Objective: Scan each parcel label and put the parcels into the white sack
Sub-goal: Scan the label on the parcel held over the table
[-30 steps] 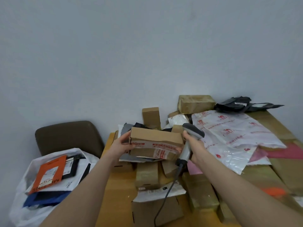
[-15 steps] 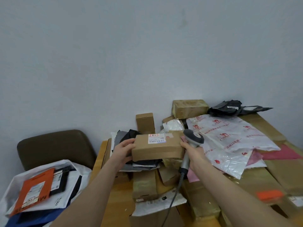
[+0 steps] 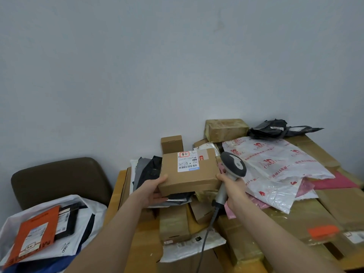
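My left hand [image 3: 152, 191] grips the left end of a brown cardboard box [image 3: 189, 179], held above the parcel pile. Its white shipping label [image 3: 188, 161] faces up towards me. My right hand [image 3: 233, 184] grips the handle of a grey corded barcode scanner [image 3: 233, 168], and its thumb touches the box's right end. The scanner head sits just right of the box. The white sack [image 3: 86, 211] lies open at the lower left with an orange parcel [image 3: 33, 235], a black one and a white mailer in it.
A wooden table [image 3: 118, 194] carries many brown boxes, a white printed plastic mailer [image 3: 275, 166], pink bags and black bags [image 3: 275, 129] at the back. A dark brown chair back [image 3: 59, 178] stands behind the sack. A grey wall is close behind.
The box has been turned so its label faces up, and lifted a little. The scanner head has shifted to the box's right end. The view has tilted slightly.
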